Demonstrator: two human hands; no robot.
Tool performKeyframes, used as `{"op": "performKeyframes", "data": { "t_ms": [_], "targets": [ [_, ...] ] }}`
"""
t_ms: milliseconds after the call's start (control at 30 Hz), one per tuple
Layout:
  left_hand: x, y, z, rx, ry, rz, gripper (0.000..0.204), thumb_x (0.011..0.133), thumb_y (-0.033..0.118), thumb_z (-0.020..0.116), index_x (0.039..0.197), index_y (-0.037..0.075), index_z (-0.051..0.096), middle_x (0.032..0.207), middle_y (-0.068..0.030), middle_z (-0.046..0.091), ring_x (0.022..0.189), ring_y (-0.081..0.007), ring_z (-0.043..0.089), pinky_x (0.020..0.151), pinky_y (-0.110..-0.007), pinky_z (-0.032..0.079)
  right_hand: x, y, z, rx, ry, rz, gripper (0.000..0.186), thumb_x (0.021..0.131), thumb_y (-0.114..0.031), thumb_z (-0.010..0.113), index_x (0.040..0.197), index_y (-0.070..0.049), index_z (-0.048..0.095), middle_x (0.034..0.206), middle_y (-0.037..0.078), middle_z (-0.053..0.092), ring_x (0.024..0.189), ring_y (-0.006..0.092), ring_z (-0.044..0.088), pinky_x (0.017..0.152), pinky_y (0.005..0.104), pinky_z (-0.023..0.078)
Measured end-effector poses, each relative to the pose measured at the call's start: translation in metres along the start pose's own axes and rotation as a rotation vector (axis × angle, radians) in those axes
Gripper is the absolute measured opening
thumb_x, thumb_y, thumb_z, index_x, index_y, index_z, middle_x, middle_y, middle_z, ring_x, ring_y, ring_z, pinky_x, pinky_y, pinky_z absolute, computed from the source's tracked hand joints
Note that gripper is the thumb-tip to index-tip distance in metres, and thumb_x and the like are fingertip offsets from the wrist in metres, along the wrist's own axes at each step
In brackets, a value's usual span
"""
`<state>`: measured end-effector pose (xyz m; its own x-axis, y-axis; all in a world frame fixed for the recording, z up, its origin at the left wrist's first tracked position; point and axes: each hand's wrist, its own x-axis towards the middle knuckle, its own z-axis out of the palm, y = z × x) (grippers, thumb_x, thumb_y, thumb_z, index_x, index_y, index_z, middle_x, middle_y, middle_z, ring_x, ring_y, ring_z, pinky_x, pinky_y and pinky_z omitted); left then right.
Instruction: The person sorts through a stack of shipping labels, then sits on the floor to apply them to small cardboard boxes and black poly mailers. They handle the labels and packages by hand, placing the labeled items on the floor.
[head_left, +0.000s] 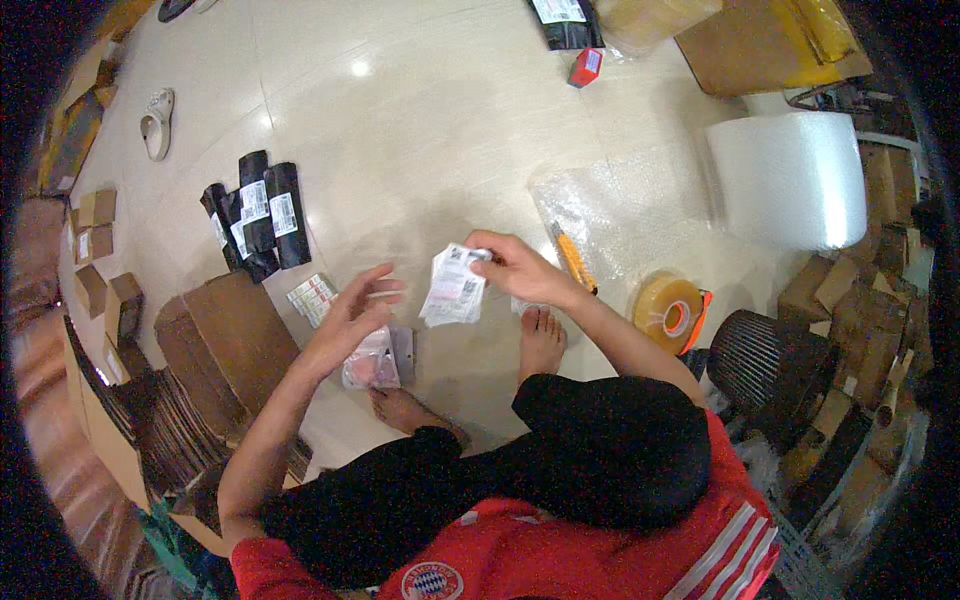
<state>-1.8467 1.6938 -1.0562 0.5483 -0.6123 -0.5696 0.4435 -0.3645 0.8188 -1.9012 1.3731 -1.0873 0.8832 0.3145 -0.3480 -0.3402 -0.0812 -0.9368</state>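
Observation:
My right hand (505, 262) grips a stack of white printed labels (452, 292) by its upper right corner. My left hand (365, 305) is to the left of the stack, its fingers apart and holding nothing. Below it lie clear plastic packets with pink contents (372, 366). Small pale printed boxes (306, 298) sit on the floor just left of that hand. Past my right wrist are an orange box cutter (572, 256) and a roll of tape in an orange dispenser (660, 312).
Black labelled mailers (262, 215) lie at the left beside cardboard sheets (220, 340). Bubble wrap (785, 180) is at the right, near a dark ribbed stool (755, 365). Boxes (830, 300) line both sides. More mailers, a red packet (585, 66) and a sandal (157, 125) are farther back.

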Motion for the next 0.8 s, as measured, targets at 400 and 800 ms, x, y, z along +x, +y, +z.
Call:
{"op": "performKeyframes", "data": {
  "t_ms": [400,800],
  "targets": [
    [0.037,-0.045,0.037,-0.412,-0.181,-0.315,0.066,0.083,0.009,0.053,0.149,0.001,0.047,0.122,-0.0186,0.071,0.116,-0.0295,0.069,0.104,-0.043,0.054,0.098,-0.003,-0.060,-0.690,-0.063,-0.077,0.045,0.093,-0.013,0.067,0.136,-0.004,0.059,0.130,0.019,0.062,0.113,0.0322,0.067,0.091,0.0443,0.058],
    [0.000,-0.082,0.024,-0.468,-0.023,-0.458,0.062,0.090,0.002,0.052,0.151,0.006,0.048,0.123,-0.0148,0.070,0.116,-0.0272,0.068,0.107,-0.040,0.053,0.233,0.003,-0.285,-1.197,0.698,0.501,0.055,0.097,-0.027,0.059,0.142,0.005,0.056,0.160,0.035,0.034,0.122,0.0402,0.065,0.106,0.0499,0.052]
  ]
}}
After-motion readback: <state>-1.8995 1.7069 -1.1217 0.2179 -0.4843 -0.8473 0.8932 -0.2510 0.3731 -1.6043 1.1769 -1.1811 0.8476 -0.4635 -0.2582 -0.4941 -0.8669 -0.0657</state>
